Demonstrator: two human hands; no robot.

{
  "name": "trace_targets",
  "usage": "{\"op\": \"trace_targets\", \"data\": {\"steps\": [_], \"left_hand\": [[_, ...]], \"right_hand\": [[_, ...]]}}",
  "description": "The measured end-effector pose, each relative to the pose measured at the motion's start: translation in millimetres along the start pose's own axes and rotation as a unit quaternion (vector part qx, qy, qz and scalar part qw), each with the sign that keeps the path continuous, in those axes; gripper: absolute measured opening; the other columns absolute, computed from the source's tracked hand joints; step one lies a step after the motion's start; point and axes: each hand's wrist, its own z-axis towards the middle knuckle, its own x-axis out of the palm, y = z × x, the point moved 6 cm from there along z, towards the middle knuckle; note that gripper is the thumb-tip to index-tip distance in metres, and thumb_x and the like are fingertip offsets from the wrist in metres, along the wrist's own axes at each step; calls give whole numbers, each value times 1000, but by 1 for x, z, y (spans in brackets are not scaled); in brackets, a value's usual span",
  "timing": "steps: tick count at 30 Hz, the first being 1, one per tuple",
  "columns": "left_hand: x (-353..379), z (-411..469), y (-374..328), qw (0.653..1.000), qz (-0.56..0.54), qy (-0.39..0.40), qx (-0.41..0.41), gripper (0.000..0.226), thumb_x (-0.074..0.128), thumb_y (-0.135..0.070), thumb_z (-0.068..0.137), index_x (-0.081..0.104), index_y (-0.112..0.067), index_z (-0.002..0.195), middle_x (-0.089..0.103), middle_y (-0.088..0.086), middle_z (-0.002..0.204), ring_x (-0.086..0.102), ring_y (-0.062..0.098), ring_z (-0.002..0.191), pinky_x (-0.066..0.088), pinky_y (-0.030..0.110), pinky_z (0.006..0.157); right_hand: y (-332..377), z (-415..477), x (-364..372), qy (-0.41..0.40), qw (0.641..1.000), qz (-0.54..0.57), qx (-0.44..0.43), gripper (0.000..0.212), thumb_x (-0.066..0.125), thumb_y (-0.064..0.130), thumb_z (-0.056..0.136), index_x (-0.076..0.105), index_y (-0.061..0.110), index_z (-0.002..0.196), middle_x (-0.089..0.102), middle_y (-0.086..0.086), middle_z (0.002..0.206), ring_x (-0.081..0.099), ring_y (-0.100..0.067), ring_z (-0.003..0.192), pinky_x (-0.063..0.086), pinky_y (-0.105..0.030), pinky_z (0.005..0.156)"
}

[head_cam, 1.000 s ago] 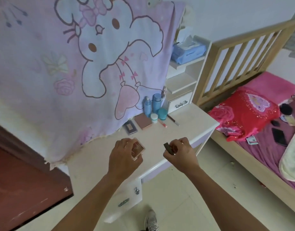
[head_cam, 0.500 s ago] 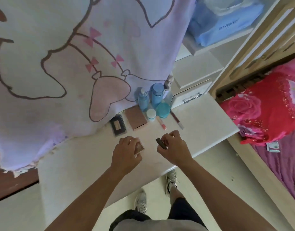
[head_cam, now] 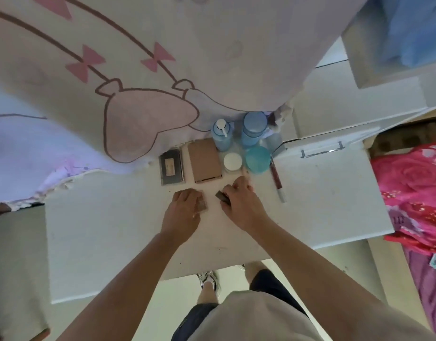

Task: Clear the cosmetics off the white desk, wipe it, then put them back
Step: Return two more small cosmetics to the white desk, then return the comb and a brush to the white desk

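Printed cloth [head_cam: 138, 70] hung over the back of the white bench [head_cam: 101, 242]. Your left hand [head_cam: 183, 212] lay low on the bench, fingers curled round a small brown compact [head_cam: 202, 205]. Your right hand [head_cam: 244, 205], just beside it, pinched a short dark stick [head_cam: 221, 196]. Behind both hands, at the cloth's edge: tan palette [head_cam: 204, 160], grey palette [head_cam: 171, 168], blue pump bottle [head_cam: 222, 135], capped blue bottle [head_cam: 254, 129], teal jar [head_cam: 258, 159], white-lidded jar [head_cam: 232, 161]. A slim pencil [head_cam: 277, 180] lay right of the jars.
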Motion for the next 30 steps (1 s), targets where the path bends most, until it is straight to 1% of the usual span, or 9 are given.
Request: {"op": "trace_targets", "data": {"steps": [5, 7, 10, 13, 15, 19, 21, 24, 30], "left_hand": [[0, -1, 1, 1000, -23, -5, -19, 53, 68, -4, 80, 55, -9, 131, 51, 10, 140, 43, 33, 129, 45, 44, 103], [-8, -8, 1, 1000, -11, 1, -26, 56, 70, -9, 79, 55, -14, 132, 46, 9, 146, 39, 31, 135, 42, 46, 105], [-41, -25, 0, 997, 27, -58, -32, 44, 71, -15, 81, 60, -16, 124, 49, 10, 143, 44, 32, 132, 44, 50, 101], [-84, -50, 1, 985, 51, -156, -59, 43, 69, -17, 83, 59, -13, 125, 49, 11, 144, 44, 33, 133, 44, 53, 101], [-116, -75, 5, 963, 79, -243, -82, 41, 61, -24, 89, 58, -12, 128, 46, 13, 147, 41, 33, 136, 40, 51, 105], [-162, -146, 19, 902, 142, -374, -163, 47, 49, -30, 97, 51, -9, 138, 38, 20, 151, 32, 36, 142, 30, 55, 111], [-177, -186, 32, 879, 157, -397, -212, 50, 45, -33, 99, 46, -9, 143, 33, 20, 154, 25, 35, 145, 23, 56, 113], [-198, -249, 59, 853, 158, -410, -282, 53, 37, -39, 100, 41, -11, 145, 26, 18, 157, 20, 35, 146, 17, 59, 114], [-257, -434, 121, 770, 168, -487, -376, 57, 31, -45, 101, 34, -13, 149, 19, 17, 160, 14, 35, 148, 13, 59, 118]], "right_hand": [[-3, -2, 0, 33, 999, -2, 5, 42, 63, 43, 91, 50, 19, 122, 35, -10, 128, 52, -32, 107, 55, -39, 79], [1, -8, -9, 33, 999, -1, 1, 52, 62, 48, 90, 44, 23, 133, 31, -9, 137, 48, -31, 116, 52, -42, 87], [12, -19, -31, 7, 1000, 1, -13, 59, 52, 47, 96, 33, 25, 147, 24, -7, 149, 53, -33, 117, 49, -42, 89], [35, -25, -57, -49, 997, 1, -60, 53, 45, 45, 98, 35, 22, 145, 29, -7, 148, 58, -32, 110, 53, -41, 81], [60, -21, -70, -81, 991, -4, -104, 52, 41, 45, 100, 37, 21, 145, 33, -7, 147, 56, -30, 116, 53, -42, 85], [133, -11, -83, -143, 963, -57, -223, 55, 39, 44, 100, 38, 17, 148, 27, -18, 158, 36, -40, 138, 37, -50, 107], [175, -19, -88, -177, 943, -79, -272, 60, 38, 48, 99, 36, 18, 151, 19, -19, 161, 25, -44, 144, 29, -53, 112], [240, -42, -86, -195, 922, -60, -329, 66, 34, 54, 100, 23, 21, 156, 6, -17, 164, 7, -44, 148, 14, -55, 119], [411, -133, -38, -187, 865, 7, -466, 76, 47, 51, 98, 16, 16, 157, 3, -15, 164, 1, -38, 151, 11, -54, 120]]}}
